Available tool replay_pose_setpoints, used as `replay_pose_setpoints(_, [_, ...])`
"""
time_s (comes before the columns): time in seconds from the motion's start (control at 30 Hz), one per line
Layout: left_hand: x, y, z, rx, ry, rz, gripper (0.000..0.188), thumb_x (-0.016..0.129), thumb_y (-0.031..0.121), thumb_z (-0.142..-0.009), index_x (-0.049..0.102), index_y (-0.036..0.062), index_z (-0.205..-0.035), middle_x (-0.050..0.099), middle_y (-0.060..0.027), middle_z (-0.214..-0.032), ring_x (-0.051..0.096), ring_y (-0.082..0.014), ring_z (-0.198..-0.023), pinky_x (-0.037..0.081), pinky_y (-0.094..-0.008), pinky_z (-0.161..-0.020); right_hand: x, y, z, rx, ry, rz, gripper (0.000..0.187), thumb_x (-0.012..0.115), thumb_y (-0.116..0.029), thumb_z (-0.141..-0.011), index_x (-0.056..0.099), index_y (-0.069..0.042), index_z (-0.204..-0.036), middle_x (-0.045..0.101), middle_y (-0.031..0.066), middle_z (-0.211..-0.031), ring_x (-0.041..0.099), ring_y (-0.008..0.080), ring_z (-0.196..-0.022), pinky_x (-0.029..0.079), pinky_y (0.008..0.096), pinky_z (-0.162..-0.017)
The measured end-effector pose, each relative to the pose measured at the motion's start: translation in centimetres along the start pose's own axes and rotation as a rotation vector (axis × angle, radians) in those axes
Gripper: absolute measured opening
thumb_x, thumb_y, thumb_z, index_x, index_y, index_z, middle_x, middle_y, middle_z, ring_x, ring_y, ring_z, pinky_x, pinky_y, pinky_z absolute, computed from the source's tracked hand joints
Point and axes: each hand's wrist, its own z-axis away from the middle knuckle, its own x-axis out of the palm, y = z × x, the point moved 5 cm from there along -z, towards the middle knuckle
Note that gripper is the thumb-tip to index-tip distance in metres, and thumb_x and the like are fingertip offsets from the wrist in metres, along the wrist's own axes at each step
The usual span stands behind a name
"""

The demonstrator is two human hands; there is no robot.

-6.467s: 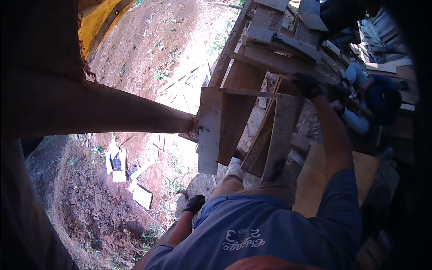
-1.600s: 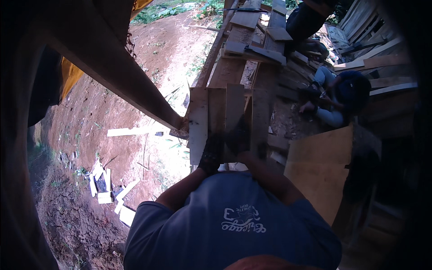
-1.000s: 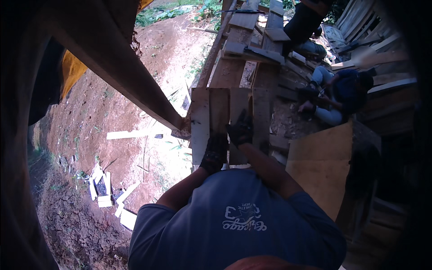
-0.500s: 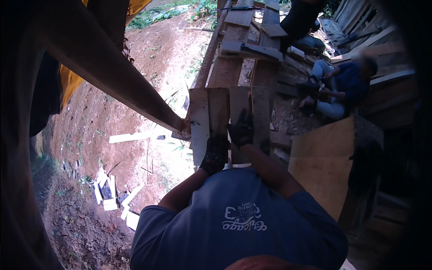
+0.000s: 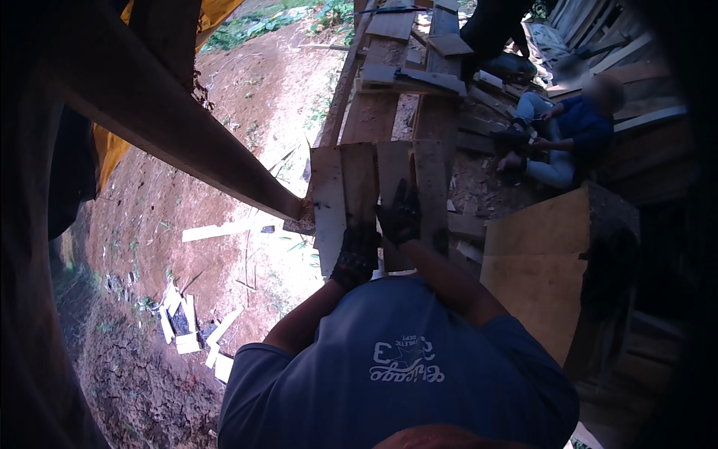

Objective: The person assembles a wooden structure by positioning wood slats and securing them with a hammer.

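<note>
Four-sided flat wooden boards lie side by side before me on a long wooden bench. My left hand (image 5: 358,253), in a dark glove, lies with fingers stretched out on the second board from the left (image 5: 360,179). My right hand (image 5: 402,217), gloved too, rests flat with fingers apart on the third board (image 5: 394,165). Outside these two are a paler left board (image 5: 327,194) and a right board (image 5: 431,187). Narrow gaps show between some boards. The near ends of the middle boards are partly hidden by my hands and body.
Loose wood pieces (image 5: 419,81) lie farther along the bench. A thick slanting beam (image 5: 202,142) stands at left. A person (image 5: 576,135) sits at right, beyond a large plywood panel (image 5: 535,254). Wood scraps (image 5: 187,342) lie on the earth slope.
The gap between the two middle boards looks narrower, and the gap right of the third board shows more at its far end. Both hands stay on the boards; the view has shifted slightly.
</note>
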Motion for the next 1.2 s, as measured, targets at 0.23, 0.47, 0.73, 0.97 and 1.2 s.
replay_pose_setpoints(0.23, [-3.5, 2.0, -0.6, 0.096, 0.178, 0.047, 0.055, 0.064, 0.015, -0.082, 0.059, 0.0022, -0.136, 0.056, -0.0254, -0.138, 0.048, -0.0445, -0.137, 0.031, -0.0598, -0.12, 1.4, 0.5, 0.0, -0.089, 0.033, -0.019, 0.102, 0.067, -0.053, -0.093, 0.017, -0.002, -0.166, 0.03, 0.0328, -0.163, 0.029, 0.0485, -0.153, 0.029, 0.0526, -0.124])
replay_pose_setpoints(0.47, [-2.7, 2.4, -0.9, 0.095, 0.225, 0.038, 0.061, 0.066, 0.016, -0.081, 0.057, 0.0012, -0.139, 0.055, -0.0267, -0.141, 0.044, -0.0458, -0.142, 0.027, -0.0587, -0.123, 0.7, 0.9, 0.0, -0.062, 0.004, 0.012, 0.101, 0.063, -0.055, -0.096, 0.016, 0.002, -0.165, 0.024, 0.0333, -0.166, 0.027, 0.0483, -0.154, 0.029, 0.0517, -0.125])
replay_pose_setpoints(0.73, [-2.0, 1.3, -0.9, 0.068, 0.039, 0.1, 0.067, 0.064, 0.017, -0.084, 0.051, -0.0002, -0.147, 0.047, -0.0296, -0.152, 0.034, -0.0458, -0.15, 0.017, -0.0601, -0.127, 1.9, 1.0, -0.4, -0.089, -0.015, 0.054, 0.103, 0.065, -0.055, -0.096, 0.015, 0.002, -0.166, 0.023, 0.0348, -0.167, 0.025, 0.0484, -0.155, 0.028, 0.0516, -0.126])
replay_pose_setpoints(0.97, [-0.5, 0.3, -0.4, 0.017, -0.024, 0.042, 0.073, 0.063, 0.02, -0.089, 0.042, 0.0, -0.156, 0.03, -0.0304, -0.165, 0.02, -0.0474, -0.158, 0.014, -0.061, -0.128, 1.0, 0.3, -0.2, -0.036, -0.079, 0.003, 0.101, 0.067, -0.052, -0.095, 0.016, -0.001, -0.166, 0.023, 0.0342, -0.167, 0.026, 0.047, -0.156, 0.026, 0.0511, -0.126])
replay_pose_setpoints(1.2, [0.0, -0.1, -0.5, 0.036, 0.004, 0.021, 0.073, 0.065, 0.021, -0.087, 0.044, 0.0005, -0.154, 0.036, -0.0306, -0.161, 0.025, -0.0489, -0.155, 0.015, -0.061, -0.128, 0.4, 0.2, -0.5, -0.03, -0.123, 0.049, 0.102, 0.065, -0.055, -0.095, 0.017, 0.001, -0.165, 0.026, 0.0312, -0.167, 0.025, 0.0456, -0.156, 0.028, 0.0492, -0.126])
